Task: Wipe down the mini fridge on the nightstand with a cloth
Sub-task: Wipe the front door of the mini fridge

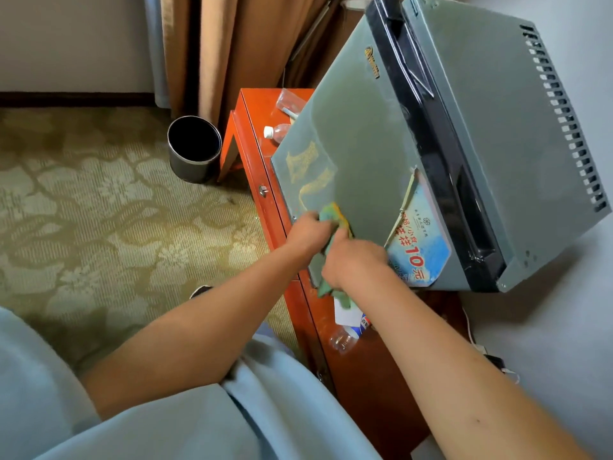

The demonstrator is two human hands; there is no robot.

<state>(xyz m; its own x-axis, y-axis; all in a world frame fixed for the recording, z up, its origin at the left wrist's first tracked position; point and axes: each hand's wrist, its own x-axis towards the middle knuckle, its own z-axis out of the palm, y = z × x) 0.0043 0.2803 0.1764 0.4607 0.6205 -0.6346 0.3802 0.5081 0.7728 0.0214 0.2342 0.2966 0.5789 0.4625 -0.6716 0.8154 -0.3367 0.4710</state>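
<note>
A dark waste bin [194,149] stands on the patterned carpet [83,200] beside the orange nightstand [252,134]; two plastic bottles [278,131] lie on its tabletop, one at each end of the mini fridge [365,134]. My left hand [306,232] and right hand [353,263] both have a closed grip on the green cloth [333,215], bunched against the grey fridge door's lower edge. A blue price sticker [419,250] peels from the door.

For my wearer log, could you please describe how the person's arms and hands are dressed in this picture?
Both forearms are bare to the elbow, and the left hand and right hand wear no gloves, rings or watch. Loose pale blue-grey fabric clothing lies beneath the arms; whether it forms sleeves is unclear.
</note>
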